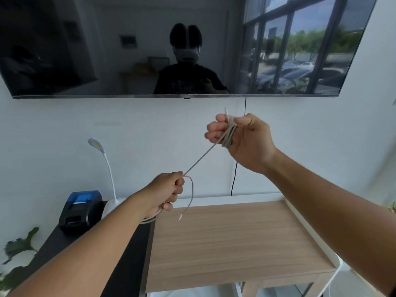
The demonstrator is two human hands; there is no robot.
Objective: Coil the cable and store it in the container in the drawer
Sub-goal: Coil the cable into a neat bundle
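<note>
A thin grey-white cable stretches taut between my two hands, held up in front of the wall. My right hand is raised at upper right, and several turns of the cable are wound around its fingers; one plug end pokes up above them. My left hand is lower and to the left, fist closed on the cable. From that fist a loose tail curves down and ends in a small plug hanging above the wooden top. No drawer or container is visible.
A light wooden cabinet top lies below my hands. To its left a black surface holds a black-and-blue printer and a white gooseneck lamp. A wall-mounted TV hangs above, with a black cord running down the wall. A plant sits at the lower left.
</note>
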